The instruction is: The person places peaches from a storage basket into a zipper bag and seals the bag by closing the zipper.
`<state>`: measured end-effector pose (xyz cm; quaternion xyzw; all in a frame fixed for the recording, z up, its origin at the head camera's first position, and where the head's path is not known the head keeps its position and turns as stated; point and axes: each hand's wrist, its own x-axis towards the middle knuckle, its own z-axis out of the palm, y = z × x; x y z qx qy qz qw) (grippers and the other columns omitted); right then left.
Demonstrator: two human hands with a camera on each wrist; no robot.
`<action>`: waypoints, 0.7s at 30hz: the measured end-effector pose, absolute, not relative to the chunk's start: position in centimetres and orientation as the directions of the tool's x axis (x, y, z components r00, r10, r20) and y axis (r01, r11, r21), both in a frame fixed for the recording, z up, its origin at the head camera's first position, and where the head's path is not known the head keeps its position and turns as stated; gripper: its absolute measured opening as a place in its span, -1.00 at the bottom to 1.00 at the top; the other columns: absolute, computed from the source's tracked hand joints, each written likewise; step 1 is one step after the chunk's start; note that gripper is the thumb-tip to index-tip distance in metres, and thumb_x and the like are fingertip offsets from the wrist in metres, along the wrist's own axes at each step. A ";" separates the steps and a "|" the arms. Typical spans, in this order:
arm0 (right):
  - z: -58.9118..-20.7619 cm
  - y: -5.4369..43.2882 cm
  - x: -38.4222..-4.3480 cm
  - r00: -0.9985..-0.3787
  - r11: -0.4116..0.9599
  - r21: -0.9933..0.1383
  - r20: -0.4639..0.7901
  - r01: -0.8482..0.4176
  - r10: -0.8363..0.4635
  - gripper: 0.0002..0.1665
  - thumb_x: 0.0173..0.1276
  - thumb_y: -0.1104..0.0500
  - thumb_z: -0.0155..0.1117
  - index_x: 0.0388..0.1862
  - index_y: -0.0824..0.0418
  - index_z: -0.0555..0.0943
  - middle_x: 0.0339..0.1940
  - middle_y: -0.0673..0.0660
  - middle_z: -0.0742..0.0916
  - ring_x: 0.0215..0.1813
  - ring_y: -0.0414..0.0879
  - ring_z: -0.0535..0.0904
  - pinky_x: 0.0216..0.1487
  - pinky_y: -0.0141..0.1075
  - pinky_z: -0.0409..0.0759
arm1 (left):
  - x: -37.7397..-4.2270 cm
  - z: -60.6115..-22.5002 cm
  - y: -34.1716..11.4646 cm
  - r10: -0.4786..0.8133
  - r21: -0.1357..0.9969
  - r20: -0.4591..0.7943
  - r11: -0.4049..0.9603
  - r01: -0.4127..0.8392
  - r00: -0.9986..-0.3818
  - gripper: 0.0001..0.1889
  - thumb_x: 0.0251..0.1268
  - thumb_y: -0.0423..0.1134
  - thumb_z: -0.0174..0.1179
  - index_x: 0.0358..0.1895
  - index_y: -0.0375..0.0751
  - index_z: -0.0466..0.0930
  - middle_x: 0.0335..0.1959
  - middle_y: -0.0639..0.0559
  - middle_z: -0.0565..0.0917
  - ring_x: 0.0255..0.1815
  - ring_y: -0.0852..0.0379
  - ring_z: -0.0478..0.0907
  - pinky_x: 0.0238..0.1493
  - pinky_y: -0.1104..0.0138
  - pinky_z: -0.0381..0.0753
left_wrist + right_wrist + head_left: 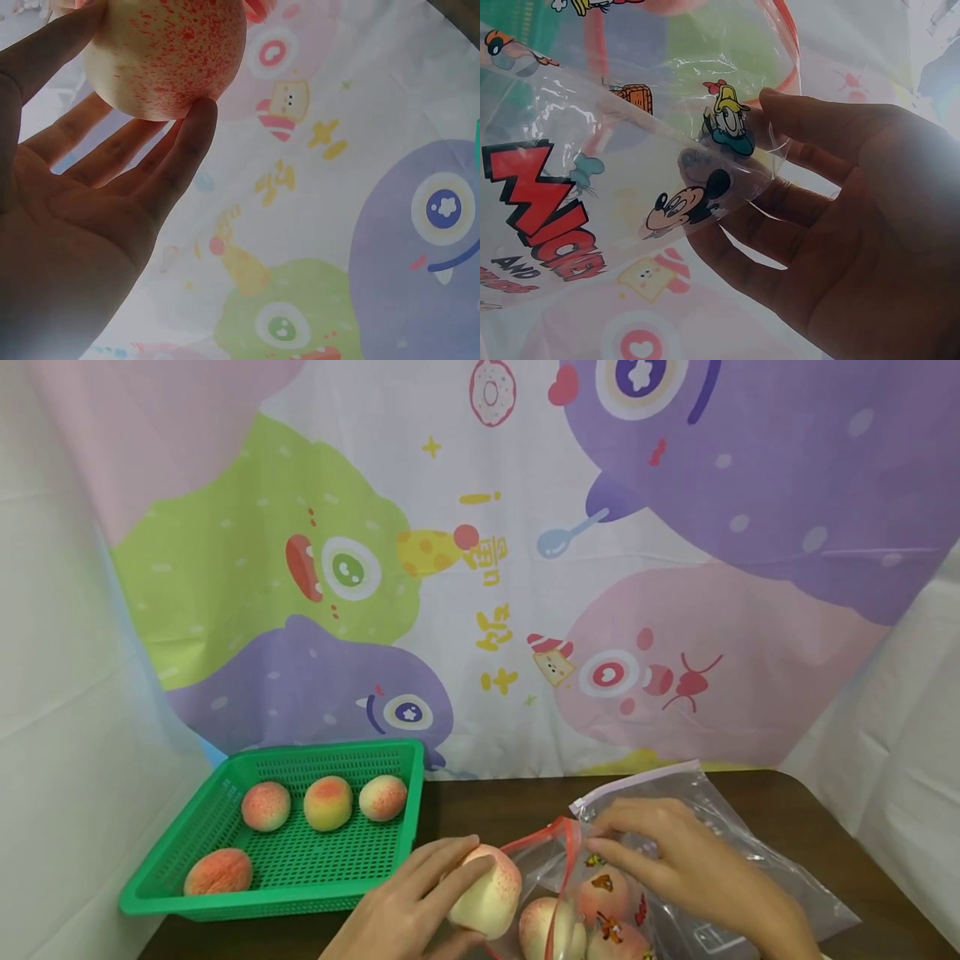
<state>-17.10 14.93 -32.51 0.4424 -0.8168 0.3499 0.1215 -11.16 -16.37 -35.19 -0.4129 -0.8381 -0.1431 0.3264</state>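
My left hand grips a pale peach flecked with pink, at the mouth of a clear zip bag. The left wrist view shows the fingers curled round the same peach. With my right hand I hold the bag's red-edged opening from the right, keeping it spread. Close up in the right wrist view, the cartoon-printed plastic lies between thumb and fingers. Several peaches are inside the bag; its lower part is cut off by the frame.
A green plastic basket stands on the left of the dark table, with several peaches in it. A second clear zip bag lies flat under and beyond my right hand. A cartoon-printed cloth hangs behind the table.
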 end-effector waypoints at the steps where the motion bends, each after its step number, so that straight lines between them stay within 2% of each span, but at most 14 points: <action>1: -32.5 14.9 -17.1 -0.578 0.366 -0.460 0.509 -0.809 -0.638 -0.87 0.45 0.13 0.27 -0.23 -0.16 0.65 -0.35 -0.27 0.68 -0.31 -0.37 0.55 -0.28 -0.40 0.55 | -11.1 -35.2 -16.3 0.603 -0.032 0.664 0.613 0.789 -0.442 -0.41 0.39 0.15 0.18 0.36 -0.07 0.44 0.27 -0.02 0.52 0.21 0.01 0.52 -0.04 0.28 0.66; 7: -32.5 14.9 -16.9 -0.587 0.370 -0.468 0.509 -0.803 -0.629 -0.87 0.45 0.14 0.27 -0.23 -0.15 0.66 -0.35 -0.26 0.68 -0.29 -0.37 0.57 -0.30 -0.39 0.57 | -11.2 -35.6 -15.6 0.635 -0.026 0.641 0.580 0.814 -0.432 -0.41 0.33 0.11 0.26 0.34 -0.06 0.46 0.28 -0.05 0.51 0.23 0.02 0.51 -0.03 0.29 0.65; 12: -32.6 15.0 -16.9 -0.585 0.362 -0.474 0.511 -0.803 -0.630 -0.87 0.45 0.15 0.28 -0.23 -0.13 0.67 -0.34 -0.25 0.69 -0.29 -0.36 0.58 -0.29 -0.39 0.58 | -11.6 -36.4 -15.1 0.672 -0.072 0.601 0.586 0.807 -0.434 -0.45 0.30 0.16 0.25 0.24 -0.05 0.52 0.17 -0.05 0.60 0.12 0.05 0.56 -0.05 0.24 0.65; 21: -32.7 15.0 -16.9 -0.581 0.334 -0.499 0.502 -0.800 -0.640 -0.87 0.45 0.16 0.27 -0.21 -0.12 0.66 -0.33 -0.23 0.69 -0.30 -0.35 0.56 -0.30 -0.40 0.57 | -11.7 -37.7 -14.6 0.674 -0.055 0.507 0.648 0.760 -0.538 -0.55 0.36 0.27 0.13 0.09 0.08 0.58 0.02 0.14 0.63 -0.02 0.15 0.58 -0.16 0.21 0.62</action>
